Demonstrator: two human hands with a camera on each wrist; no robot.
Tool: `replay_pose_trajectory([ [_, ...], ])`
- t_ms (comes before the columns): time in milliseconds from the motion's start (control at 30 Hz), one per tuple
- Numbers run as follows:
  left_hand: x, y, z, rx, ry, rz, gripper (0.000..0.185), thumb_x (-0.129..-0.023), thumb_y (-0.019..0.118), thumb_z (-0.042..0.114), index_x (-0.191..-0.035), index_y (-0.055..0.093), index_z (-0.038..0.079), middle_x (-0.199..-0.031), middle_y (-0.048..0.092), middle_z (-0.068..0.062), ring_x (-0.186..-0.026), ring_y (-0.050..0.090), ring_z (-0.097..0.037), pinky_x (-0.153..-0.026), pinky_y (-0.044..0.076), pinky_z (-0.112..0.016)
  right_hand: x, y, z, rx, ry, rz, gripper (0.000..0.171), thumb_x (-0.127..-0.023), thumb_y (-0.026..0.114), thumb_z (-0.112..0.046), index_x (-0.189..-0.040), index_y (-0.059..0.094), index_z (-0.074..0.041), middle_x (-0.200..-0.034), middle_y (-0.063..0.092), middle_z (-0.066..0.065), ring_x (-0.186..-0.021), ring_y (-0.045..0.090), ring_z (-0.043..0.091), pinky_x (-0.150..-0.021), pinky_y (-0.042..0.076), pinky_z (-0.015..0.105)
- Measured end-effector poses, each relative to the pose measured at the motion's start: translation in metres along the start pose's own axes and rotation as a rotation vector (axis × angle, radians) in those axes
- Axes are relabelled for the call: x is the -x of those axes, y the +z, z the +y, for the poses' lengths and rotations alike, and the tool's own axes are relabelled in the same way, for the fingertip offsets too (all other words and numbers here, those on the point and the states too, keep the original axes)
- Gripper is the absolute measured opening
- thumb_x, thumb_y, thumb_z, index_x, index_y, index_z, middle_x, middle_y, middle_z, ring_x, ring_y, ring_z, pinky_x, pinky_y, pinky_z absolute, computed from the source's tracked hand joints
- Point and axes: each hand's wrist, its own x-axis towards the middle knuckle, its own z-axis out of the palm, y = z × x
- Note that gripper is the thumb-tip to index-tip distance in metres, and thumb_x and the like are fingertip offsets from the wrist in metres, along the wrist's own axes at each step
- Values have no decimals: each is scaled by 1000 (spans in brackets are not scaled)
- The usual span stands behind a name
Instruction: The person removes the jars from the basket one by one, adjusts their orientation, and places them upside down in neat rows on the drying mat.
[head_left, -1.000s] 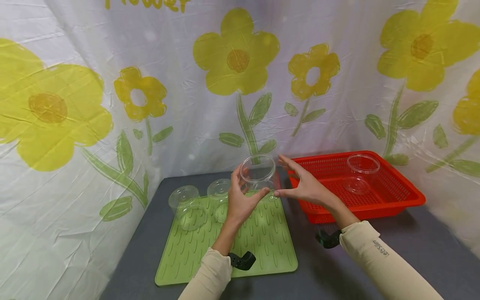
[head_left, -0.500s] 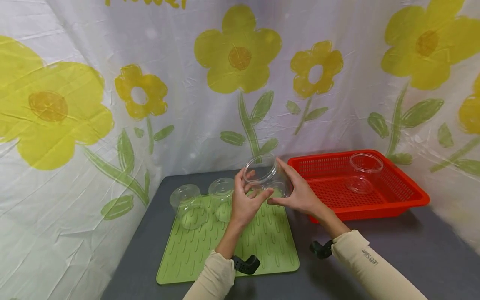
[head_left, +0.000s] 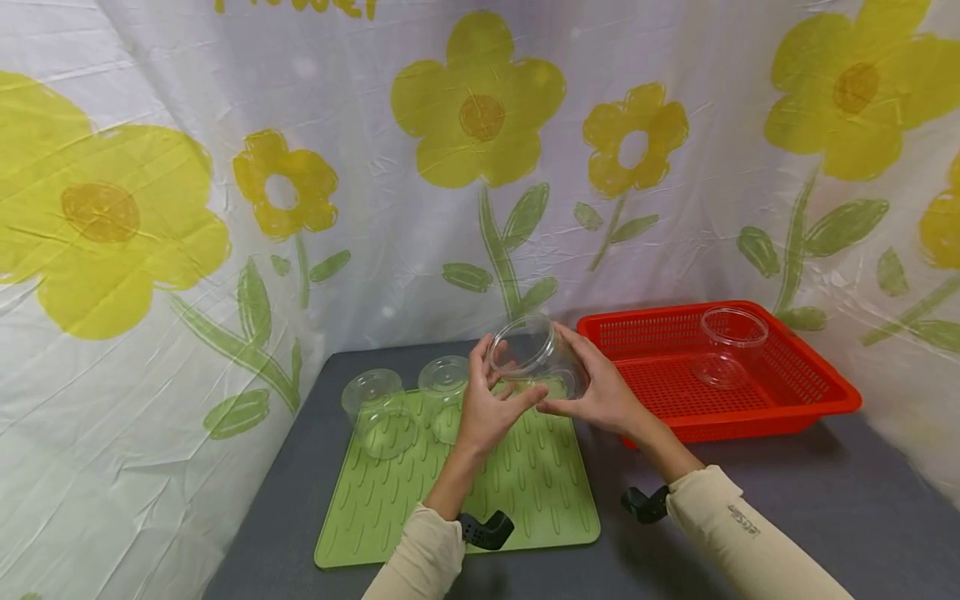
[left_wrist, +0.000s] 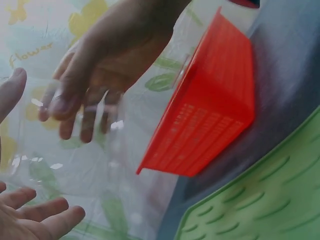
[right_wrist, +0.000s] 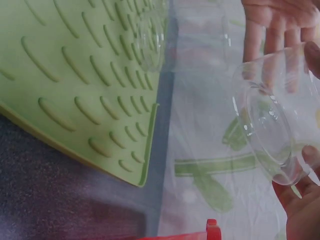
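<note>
A clear plastic jar [head_left: 557,368] is held between both hands above the green mat's far right corner. It tilts, with its round opening toward the upper left and its base toward the lower right. My left hand [head_left: 483,412] holds the opening end, thumb in front and fingers spread behind. My right hand [head_left: 606,398] grips the base end. In the right wrist view the jar [right_wrist: 267,125] shows its ringed base, with right fingertips at the edge and the left hand [right_wrist: 282,22] beyond it. The left wrist view shows the right hand [left_wrist: 117,62] across the jar [left_wrist: 65,162].
Two clear jars, one at the far left [head_left: 375,400] and one beside it [head_left: 442,387], stand upside down on the green ridged mat [head_left: 457,508]. A red slotted basket [head_left: 750,421] sits at right with another clear jar [head_left: 731,342] in it. A flower-print curtain hangs behind.
The right hand has come in from beside the jar and now grips its base end. The jar has tipped, its base swinging right. Over the last half second it has hardly moved.
</note>
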Motion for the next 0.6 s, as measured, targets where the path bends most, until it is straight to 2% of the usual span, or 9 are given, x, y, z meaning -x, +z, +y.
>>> replay_pose_trajectory([
  [133,-1,-11,5,-84,26,-3,111,-79,87,48,-163,17,26,-168,26,-8,-148,42,-32,-114,42,-58,2,1,0,54,-1,-16,112,-72,95,-28,-162,29,-26,-157,42,10,-139,46,33,-108,45,60],
  [300,-4,-22,14,-276,90,-14,105,-79,87,46,-161,25,30,-165,32,-4,-149,39,-34,-112,44,-59,4,4,0,122,-37,-51,112,-71,95,-33,-161,30,-26,-151,48,9,-131,50,33,-101,49,59],
  [467,-8,-26,24,-451,106,-78,104,-77,88,48,-160,27,38,-165,33,4,-148,42,-31,-112,44,-59,6,5,2,175,-71,-81,113,-70,96,-32,-161,30,-25,-151,49,8,-133,48,33,-105,47,60],
  [600,-10,-25,31,-572,101,-138,102,-76,87,51,-159,30,39,-164,36,4,-146,45,-30,-109,46,-58,6,5,5,255,-125,-105,113,-71,95,-35,-162,30,-22,-154,47,8,-134,48,32,-106,47,58],
])
